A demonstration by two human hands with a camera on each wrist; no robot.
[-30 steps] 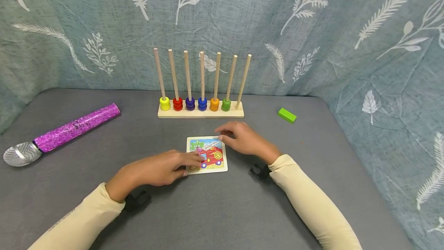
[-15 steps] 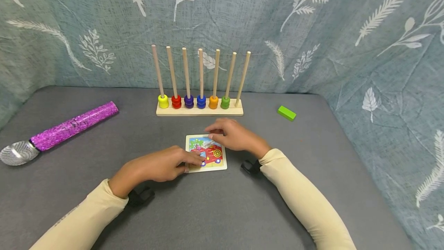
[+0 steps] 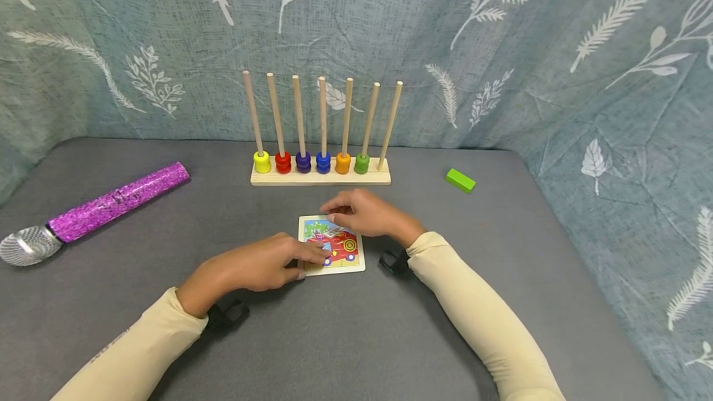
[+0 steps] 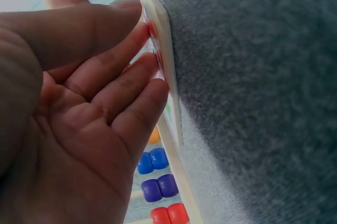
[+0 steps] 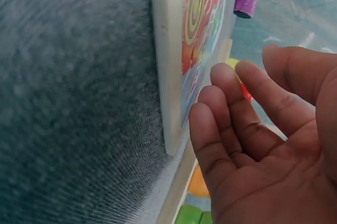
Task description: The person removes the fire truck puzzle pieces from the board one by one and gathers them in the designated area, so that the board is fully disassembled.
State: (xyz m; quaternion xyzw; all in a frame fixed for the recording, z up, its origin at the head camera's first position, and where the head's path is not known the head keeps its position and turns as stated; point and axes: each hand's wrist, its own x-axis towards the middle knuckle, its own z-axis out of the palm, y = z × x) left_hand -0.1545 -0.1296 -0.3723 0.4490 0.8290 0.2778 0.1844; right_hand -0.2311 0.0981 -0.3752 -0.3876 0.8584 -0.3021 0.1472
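A square wooden jigsaw puzzle (image 3: 346,246) with a red fire engine picture lies flat on the grey table, pale frame all round. My left hand (image 3: 266,263) rests its fingertips on the picture's left part, with the thumb by the frame's lower left edge. In the left wrist view those fingers (image 4: 134,82) are fairly straight against the puzzle's face. My right hand (image 3: 364,212) is over the puzzle's upper right part, fingers loosely bent and holding nothing. From the right wrist camera, its fingertips (image 5: 202,119) appear close to the puzzle; whether they touch I cannot tell.
Behind the puzzle stands a wooden bead stand (image 3: 320,179) with several upright pegs and coloured beads at their bases. A glittery purple microphone (image 3: 119,203) lies at the left. A green block (image 3: 460,181) lies at the right. A leaf-patterned curtain (image 3: 401,36) hangs behind the table.
My right hand has moved left from the puzzle's upper right corner, farther over the picture. My left hand stays on the puzzle, nearly still. The view has shifted slightly.
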